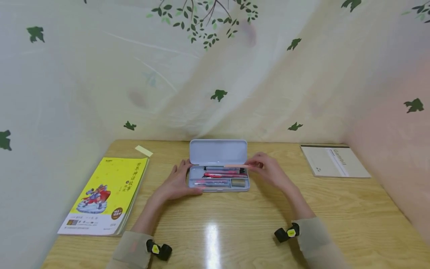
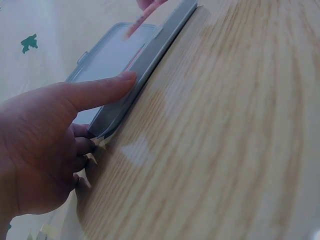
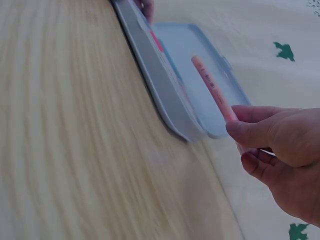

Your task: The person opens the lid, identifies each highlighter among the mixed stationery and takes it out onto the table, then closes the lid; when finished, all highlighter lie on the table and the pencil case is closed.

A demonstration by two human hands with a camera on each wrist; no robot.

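A pale blue pencil case lies on the table with its lid raised. Several pens and a small grey-brown block fill its compartments. My left hand holds the case at its left end; in the left wrist view its thumb presses the front wall and the other fingers bend around the corner. Between thumb and fingers, my right hand pinches a pink pen by one end. This pen points left, above the case's right part and in front of the lid.
To the left lies a yellow book with a figure on its cover, and a pale yellow strip behind it. A grey notebook is at the back right. A leaf-patterned curtain borders the table's back edge.
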